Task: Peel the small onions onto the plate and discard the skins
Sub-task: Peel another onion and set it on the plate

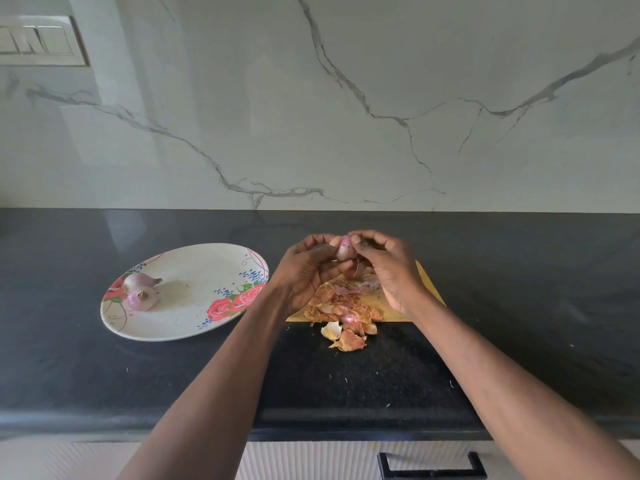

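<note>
A small pink onion (345, 248) is held up above the wooden board (427, 284). My left hand (308, 271) grips it from the left, and my right hand (384, 268) pinches its top with thumb and fingertips. A heap of orange and pink onion skins (341, 311) covers the board beneath both hands and spills onto the counter in front. Two peeled small onions (141, 291) lie at the left side of the white rose-patterned plate (194, 271), left of my hands.
The black stone counter (519, 306) runs the full width, with a marble wall behind it. Its front edge lies near me, above a white drawer with a black handle (431, 465). A switch panel (38, 41) sits high on the left wall.
</note>
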